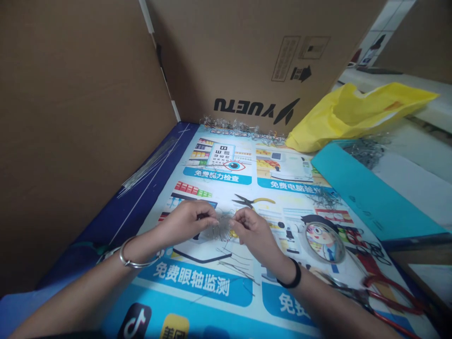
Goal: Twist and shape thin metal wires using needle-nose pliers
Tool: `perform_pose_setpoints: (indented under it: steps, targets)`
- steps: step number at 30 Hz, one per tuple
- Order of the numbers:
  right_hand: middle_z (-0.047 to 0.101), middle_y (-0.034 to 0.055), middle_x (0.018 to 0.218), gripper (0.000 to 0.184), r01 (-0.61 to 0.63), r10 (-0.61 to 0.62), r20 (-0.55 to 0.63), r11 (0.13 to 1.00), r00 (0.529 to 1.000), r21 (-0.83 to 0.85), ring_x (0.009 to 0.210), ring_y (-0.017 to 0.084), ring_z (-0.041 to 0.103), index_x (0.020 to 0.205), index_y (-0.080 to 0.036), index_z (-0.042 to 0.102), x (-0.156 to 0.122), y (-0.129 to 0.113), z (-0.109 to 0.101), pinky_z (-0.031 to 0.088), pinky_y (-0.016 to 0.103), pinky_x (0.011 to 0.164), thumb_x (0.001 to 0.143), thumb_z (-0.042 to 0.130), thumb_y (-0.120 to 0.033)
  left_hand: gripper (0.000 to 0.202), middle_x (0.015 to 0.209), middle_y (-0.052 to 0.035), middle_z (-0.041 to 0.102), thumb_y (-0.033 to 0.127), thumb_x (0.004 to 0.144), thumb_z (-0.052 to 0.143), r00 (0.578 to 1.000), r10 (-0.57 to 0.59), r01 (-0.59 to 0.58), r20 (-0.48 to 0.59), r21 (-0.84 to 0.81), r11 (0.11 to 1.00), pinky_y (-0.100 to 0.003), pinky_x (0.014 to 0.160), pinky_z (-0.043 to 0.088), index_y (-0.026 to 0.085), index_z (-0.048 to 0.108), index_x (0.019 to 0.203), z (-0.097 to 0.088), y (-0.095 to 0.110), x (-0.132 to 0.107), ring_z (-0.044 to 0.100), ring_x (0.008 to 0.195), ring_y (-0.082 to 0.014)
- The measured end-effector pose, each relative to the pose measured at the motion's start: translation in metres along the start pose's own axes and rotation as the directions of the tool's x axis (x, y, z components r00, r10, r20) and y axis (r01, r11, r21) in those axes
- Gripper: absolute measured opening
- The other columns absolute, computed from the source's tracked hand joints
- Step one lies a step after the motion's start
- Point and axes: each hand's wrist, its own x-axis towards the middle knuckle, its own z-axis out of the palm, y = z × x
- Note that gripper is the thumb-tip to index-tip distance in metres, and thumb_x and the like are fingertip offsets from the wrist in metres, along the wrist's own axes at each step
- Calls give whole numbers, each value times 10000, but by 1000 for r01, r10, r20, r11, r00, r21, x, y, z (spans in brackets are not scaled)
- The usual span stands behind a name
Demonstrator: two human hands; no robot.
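Observation:
My left hand (pixel 189 219) and my right hand (pixel 251 228) meet over a printed poster (pixel 212 287) that covers the table. Both pinch a small tangle of thin silvery wire (pixel 223 223) between their fingertips. A silver bangle sits on my left wrist and a black band on my right wrist. Loose thin wire pieces (pixel 236 263) lie on the poster just below my hands. Yellow-handled pliers (pixel 253 202) lie just beyond my right hand.
Cardboard walls (pixel 81 108) stand at the left and back. A yellow plastic bag (pixel 356 110) and a teal sheet (pixel 367 193) lie at the right. Straight wires (pixel 148 167) rest at the left. A clear tape roll (pixel 325 242) and red-handled scissors (pixel 391 292) sit at the right.

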Motion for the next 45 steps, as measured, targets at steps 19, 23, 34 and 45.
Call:
perform_pose_setpoints:
  steps: [19,23,34,45]
  targets:
    - [462,-80,548,169,-109,114,-21,979,993,171,383,50,426,721,-187,498,1,-4,-2,341,174,363,741,610,-312,265,864,-19,559,319,765,646,964,121,-127,239,13,992,-270,676,443,196,546,978,-6,-6,1,521,758,-146]
    - [466,-80,551,169,-108,116,-37,978,993,181,378,47,425,713,-186,495,3,-4,-4,341,173,360,741,606,-310,407,948,-37,553,317,733,681,979,106,-121,174,81,989,-307,706,467,202,472,1064,-4,-3,-2,542,810,-168]
    - [452,-91,500,160,-100,111,-39,972,993,211,365,51,420,697,-189,475,3,-5,-5,325,174,363,750,583,-294,569,1199,-113,451,199,735,662,944,316,-330,95,324,887,-371,866,481,206,394,1237,14,-5,-4,480,1112,-247]
    - [473,-70,582,159,-74,78,-16,984,997,162,398,54,438,716,-192,493,3,-5,-6,362,182,366,746,581,-321,449,1201,-107,471,296,754,647,944,324,-324,58,331,886,-407,894,459,210,482,1163,20,-3,-2,470,1115,-251]
